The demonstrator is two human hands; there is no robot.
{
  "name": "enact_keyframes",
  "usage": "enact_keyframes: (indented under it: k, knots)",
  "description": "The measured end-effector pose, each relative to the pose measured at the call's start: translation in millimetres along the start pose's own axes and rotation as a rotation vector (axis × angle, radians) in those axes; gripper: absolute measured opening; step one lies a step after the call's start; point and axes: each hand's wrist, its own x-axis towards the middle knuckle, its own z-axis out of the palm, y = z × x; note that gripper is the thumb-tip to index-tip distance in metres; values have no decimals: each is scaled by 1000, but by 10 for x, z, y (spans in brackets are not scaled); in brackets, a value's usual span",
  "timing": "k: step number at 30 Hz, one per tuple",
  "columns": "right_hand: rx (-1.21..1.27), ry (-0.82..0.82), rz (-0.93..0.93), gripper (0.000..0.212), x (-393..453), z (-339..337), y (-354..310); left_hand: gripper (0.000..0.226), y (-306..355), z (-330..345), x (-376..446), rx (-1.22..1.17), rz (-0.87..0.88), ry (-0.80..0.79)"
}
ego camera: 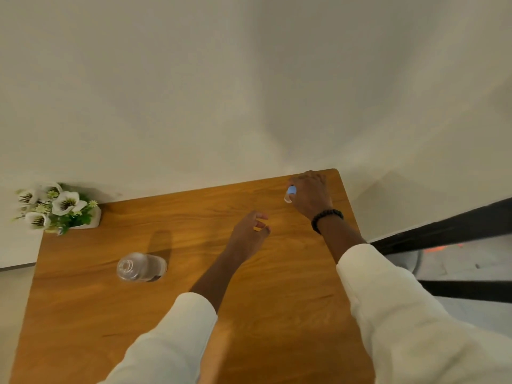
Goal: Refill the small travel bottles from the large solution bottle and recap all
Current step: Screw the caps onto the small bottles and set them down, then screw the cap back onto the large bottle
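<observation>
Partly hidden small bottle [290,193] gripped by right hand [311,196], left hand [250,231] fingers loosely spread, empty.

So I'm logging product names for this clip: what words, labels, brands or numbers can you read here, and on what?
None can be read.
Large clear bottle: no label shows from above.
Small bottle with a blue cap in the right hand: mostly hidden and blurred, no print legible.
Flower pot: plain white.
</observation>
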Motion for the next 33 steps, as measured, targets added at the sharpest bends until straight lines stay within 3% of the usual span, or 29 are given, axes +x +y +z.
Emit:
enact_keyframes:
  k: [12, 22, 28, 33]
  knots:
    - [-25, -8, -33, 28, -9, 13, -41, 24, -33, -168, -119, -16, 21, -9]
    - [310, 51, 138, 34, -276, -233, -138, 17, 38, -583, -287, -76, 93, 89]
    - [481, -64, -86, 36, -433, -235, -1141, 21, -245, -1354, -828, -214, 95, 331]
    - [590, -369, -336, 66, -758, -81, -2491, 23, -734, -2014, -1462, -288, 59, 589]
